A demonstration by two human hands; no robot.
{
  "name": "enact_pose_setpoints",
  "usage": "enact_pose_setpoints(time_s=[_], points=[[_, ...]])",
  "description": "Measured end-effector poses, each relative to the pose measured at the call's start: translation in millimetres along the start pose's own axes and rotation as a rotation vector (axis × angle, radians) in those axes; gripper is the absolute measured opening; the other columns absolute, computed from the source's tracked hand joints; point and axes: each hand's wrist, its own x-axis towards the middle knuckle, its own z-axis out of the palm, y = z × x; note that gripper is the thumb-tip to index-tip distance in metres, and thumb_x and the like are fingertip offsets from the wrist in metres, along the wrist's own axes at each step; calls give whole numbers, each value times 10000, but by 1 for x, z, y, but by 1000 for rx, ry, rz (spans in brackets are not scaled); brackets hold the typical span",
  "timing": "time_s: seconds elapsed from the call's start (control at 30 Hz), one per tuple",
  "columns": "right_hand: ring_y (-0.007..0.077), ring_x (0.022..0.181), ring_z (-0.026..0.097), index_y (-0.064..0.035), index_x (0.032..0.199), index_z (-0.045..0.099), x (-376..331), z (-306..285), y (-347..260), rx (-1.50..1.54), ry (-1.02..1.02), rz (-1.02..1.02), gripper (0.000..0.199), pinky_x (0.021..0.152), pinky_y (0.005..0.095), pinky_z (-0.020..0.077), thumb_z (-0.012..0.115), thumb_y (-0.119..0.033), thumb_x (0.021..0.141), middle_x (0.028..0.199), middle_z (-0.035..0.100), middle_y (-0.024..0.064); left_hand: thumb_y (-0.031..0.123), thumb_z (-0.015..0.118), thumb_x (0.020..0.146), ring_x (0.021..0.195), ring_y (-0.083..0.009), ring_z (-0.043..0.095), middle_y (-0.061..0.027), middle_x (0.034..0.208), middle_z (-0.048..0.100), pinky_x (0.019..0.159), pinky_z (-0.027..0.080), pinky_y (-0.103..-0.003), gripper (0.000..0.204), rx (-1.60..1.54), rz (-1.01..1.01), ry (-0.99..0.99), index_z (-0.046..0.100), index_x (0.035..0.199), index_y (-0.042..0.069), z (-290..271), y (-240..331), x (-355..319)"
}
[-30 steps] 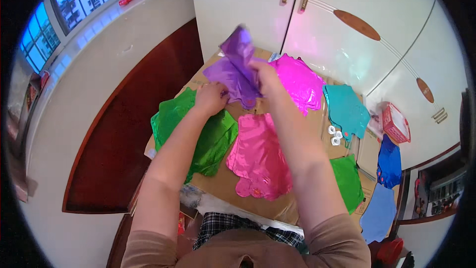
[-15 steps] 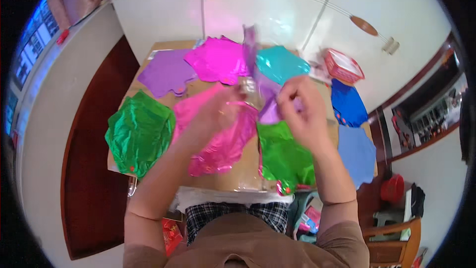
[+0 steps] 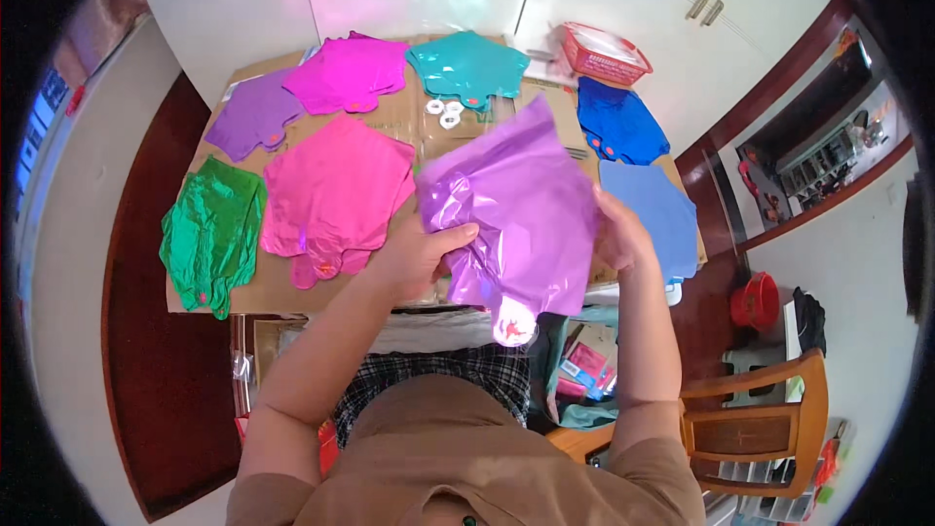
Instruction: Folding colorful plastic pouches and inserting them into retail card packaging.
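A flat, uninflated purple foil balloon (image 3: pixel 526 205) hangs in front of me above the table's near edge, its shiny face towards me. At its lower end is a pale tab with a red mark. My left hand (image 3: pixel 429 253) pinches the left side, thumb on top and fingers behind. My right hand (image 3: pixel 623 234) holds the right edge, its fingertips partly hidden behind the foil. Left of it lie flat pink balloons (image 3: pixel 336 195) and green balloons (image 3: pixel 212 234). Beyond are several small white rings (image 3: pixel 448 115) and teal balloons (image 3: pixel 467 68).
Cardboard (image 3: pixel 390 131) covers the table. Purple (image 3: pixel 255 115) and magenta foil stacks (image 3: pixel 346 76) lie back left, dark blue (image 3: pixel 623 122) and light blue stacks (image 3: pixel 651 209) on the right. A red basket (image 3: pixel 606 54) sits at the back by white cabinets. A wooden chair (image 3: pixel 755 424) stands right.
The purple foil has come towards me and now spreads flat between both hands. The bright green balloon at the near middle is no longer visible. The white rings now show. My view has shifted.
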Motion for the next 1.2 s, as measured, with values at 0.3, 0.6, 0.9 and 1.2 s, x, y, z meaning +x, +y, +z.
enact_pose_setpoints(time_s=[0.3,0.6,0.9,1.2], points=[[122,668,614,13,973,678,41,-15,-4,-652,59,-264,227,622,270,492,743,-126,807,821,681,44,191,652,871,701,-190,627,-77,800,645,651,502,-327,208,775,98,253,651,911,-13,-23,-10,1],[231,680,668,16,925,699,74,-2,4,-1391,172,-367,342,635,363,500,783,-243,718,789,699,147,367,714,774,592,-325,612,-148,632,618,554,459,-420,371,1574,316,433,635,678,18,-27,-6,0],[259,678,667,14,922,691,77,-5,12,-1323,216,-323,360,644,378,502,766,-280,729,758,685,166,339,711,759,768,-327,610,-129,824,608,674,459,-437,324,1722,534,370,626,886,53,-33,-2,5],[306,735,661,42,848,648,59,13,-2,-1539,334,-505,355,663,392,503,751,-282,746,779,671,177,289,674,798,982,-285,520,-86,993,554,825,394,-423,320,1787,695,204,661,1041,81,-39,-11,3]])
